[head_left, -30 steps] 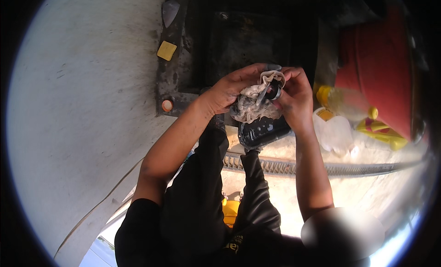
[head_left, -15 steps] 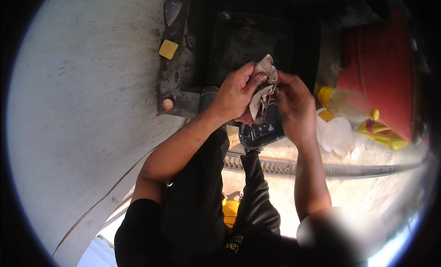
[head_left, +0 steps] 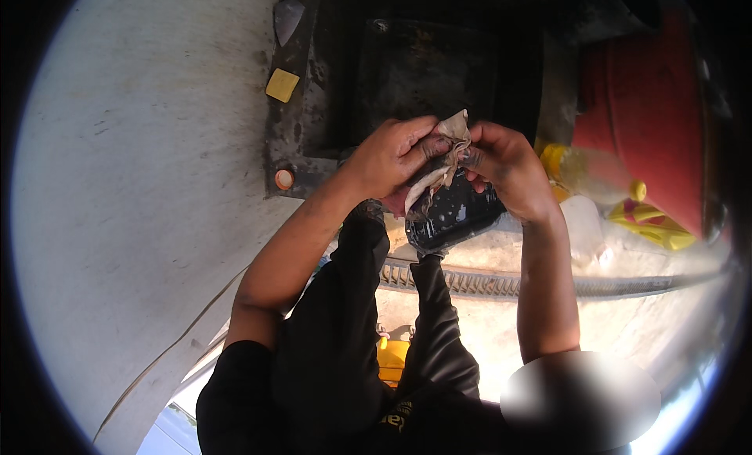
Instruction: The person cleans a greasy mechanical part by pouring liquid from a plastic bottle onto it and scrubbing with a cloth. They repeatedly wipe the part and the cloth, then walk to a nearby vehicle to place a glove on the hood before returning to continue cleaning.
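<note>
A crumpled beige rag (head_left: 453,128) with dark stains is bunched up between both my hands. My left hand (head_left: 392,159) is closed round its left side, thumb pressed on the cloth. The fingers of my right hand (head_left: 511,171) pinch its right edge, and their tips look blackened. A reddish piece shows under the left palm; I cannot tell whether it belongs to the rag. Below the hands lies a black tray (head_left: 453,220) with pale wet spots, partly covered by them.
A large dark basin (head_left: 309,161) stands ahead. Along its left rim sit a yellow sponge (head_left: 282,85), an orange-edged round cap (head_left: 284,179) and a grey pointed piece (head_left: 287,20). Rightward are a yellow-capped bottle (head_left: 595,175), a red barrel (head_left: 642,118) and a floor grate (head_left: 486,284).
My right hand has shifted right and slightly down, its wrist more bent. The rag's top has dropped and leans right. My left hand has moved slightly left.
</note>
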Motion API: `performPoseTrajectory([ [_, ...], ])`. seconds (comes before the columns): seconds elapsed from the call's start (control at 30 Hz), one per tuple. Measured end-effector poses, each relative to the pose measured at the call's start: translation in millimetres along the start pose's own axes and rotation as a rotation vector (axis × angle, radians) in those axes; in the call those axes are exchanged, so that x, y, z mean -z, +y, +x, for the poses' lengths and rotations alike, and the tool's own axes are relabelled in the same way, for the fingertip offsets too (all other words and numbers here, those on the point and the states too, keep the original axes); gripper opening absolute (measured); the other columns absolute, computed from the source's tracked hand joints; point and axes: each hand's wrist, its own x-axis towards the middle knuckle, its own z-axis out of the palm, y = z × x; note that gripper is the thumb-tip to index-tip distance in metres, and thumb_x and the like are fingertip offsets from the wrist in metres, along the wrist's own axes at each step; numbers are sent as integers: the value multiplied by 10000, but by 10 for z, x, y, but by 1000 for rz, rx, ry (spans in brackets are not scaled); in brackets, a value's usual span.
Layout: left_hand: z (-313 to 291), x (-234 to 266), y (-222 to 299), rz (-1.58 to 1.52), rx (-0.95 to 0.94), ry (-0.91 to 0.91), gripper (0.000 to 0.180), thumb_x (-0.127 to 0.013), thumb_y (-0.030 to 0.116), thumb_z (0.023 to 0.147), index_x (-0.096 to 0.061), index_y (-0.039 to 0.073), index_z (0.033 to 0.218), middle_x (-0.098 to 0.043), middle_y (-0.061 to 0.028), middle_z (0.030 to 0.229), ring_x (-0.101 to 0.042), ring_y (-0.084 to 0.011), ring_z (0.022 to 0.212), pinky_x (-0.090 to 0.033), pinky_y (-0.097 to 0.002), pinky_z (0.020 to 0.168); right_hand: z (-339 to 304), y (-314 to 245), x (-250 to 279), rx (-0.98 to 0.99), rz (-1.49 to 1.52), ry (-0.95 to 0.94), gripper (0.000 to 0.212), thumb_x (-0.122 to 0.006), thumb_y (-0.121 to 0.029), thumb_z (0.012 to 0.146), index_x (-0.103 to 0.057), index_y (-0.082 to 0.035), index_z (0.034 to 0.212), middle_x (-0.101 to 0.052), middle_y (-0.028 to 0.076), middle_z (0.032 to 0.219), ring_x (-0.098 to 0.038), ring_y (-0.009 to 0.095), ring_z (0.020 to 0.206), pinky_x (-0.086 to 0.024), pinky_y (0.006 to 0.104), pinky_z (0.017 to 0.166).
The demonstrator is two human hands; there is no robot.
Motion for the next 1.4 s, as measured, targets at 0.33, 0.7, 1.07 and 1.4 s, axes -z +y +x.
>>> performPoseTrajectory([
  [0.33, -36, -37, 139, 68, -12, 83, 282, -514, 260, 1081, -631, 5, 1043, -625, -53, 762, -547, -77, 699, -467, -285, 637, -6, -21, -169, 34, 104, 150, 184, -638, -216, 1023, -639, -32, 1021, -609, -22, 764, -540, 41, 646, -424, 205, 561],
  [0.7, -7, -73, -36, 275, -35, 253, 275, -571, 227, 1044, -574, -7, 901, -601, -192, 716, -552, -287, 589, -426, -385, 577, 114, 28, -425, 194, -554, 403, 202, -486, -141, 1024, -600, -11, 1129, -684, 274, 975, -649, 483, 960, -502, 501, 812],
  [1.07, 7, -311, -179, -80, 10, 425, 262, -541, 227, 1064, -586, -14, 973, -632, -161, 764, -574, -180, 653, -461, -366, 630, 163, 188, -499, 225, -278, 407, 200, -474, -184, 1068, -539, 1, 1108, -680, 251, 937, -677, 444, 910, -499, 450, 779],
  [1.4, -65, 47, -215, 201, 90, 15, 253, -597, 239, 1010, -591, 1, 921, -638, -189, 756, -614, -355, 651, -454, -401, 609, 178, 80, -105, 235, -736, 20, 198, -470, -157, 1027, -567, -15, 1124, -684, 258, 999, -643, 455, 1001, -490, 525, 846],
])
